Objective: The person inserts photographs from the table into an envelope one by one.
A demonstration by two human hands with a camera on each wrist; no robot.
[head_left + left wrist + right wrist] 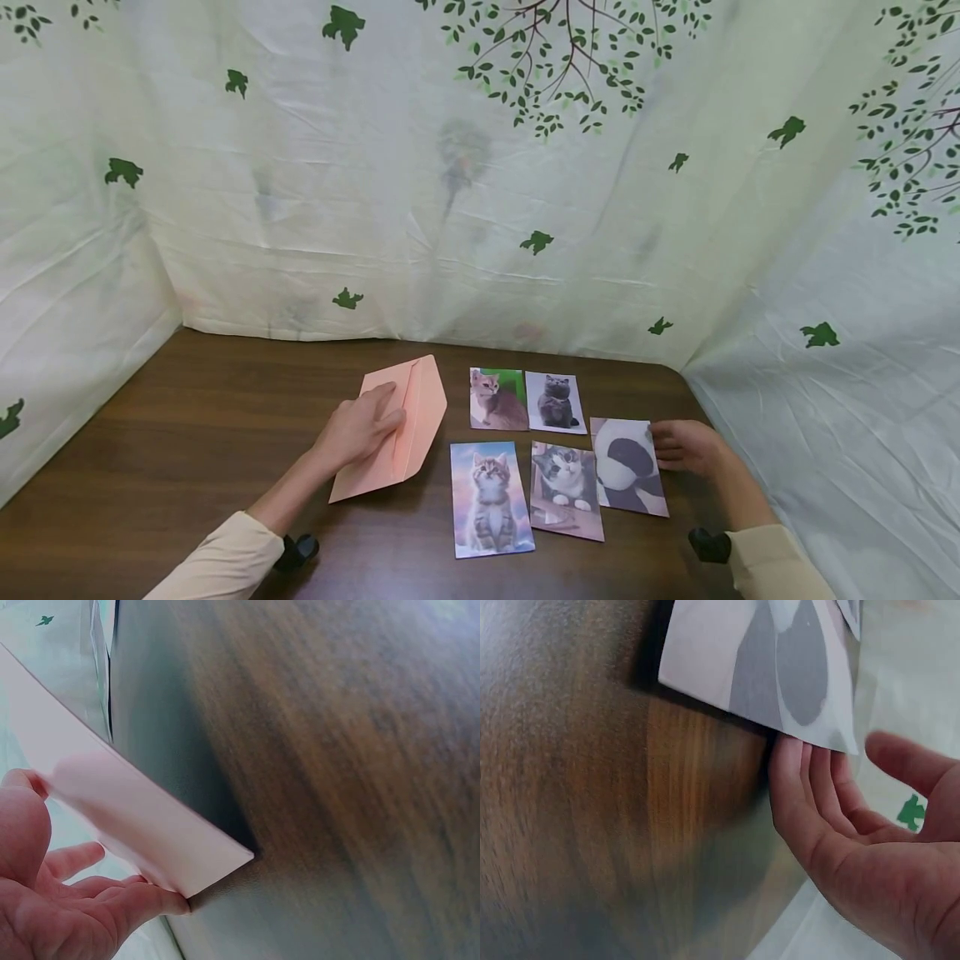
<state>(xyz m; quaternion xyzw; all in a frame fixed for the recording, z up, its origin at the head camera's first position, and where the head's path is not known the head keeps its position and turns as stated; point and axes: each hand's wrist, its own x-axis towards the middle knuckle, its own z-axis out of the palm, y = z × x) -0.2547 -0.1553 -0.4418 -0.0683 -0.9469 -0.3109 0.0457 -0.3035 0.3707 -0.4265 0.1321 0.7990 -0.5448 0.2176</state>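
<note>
My left hand (363,427) grips a peach paper envelope (423,408), its fingers lying across the flap side. In the left wrist view, the envelope (127,802) leans up off the wood, with a low corner close to the surface. My right hand (690,446) is at the right edge of a photo with black, grey and white shapes (626,458). Seen from the right wrist, the fingertips reach under the edge of that photo (757,667), while the thumb stands apart from it.
Left of that photo lie a grey-and-white cat photo (566,492) and a tabby kitten photo (491,500). Behind them are a ginger cat photo (498,400) and a dark grey cat photo (555,402). A leaf-print curtain (375,208) encloses the brown table (187,433).
</note>
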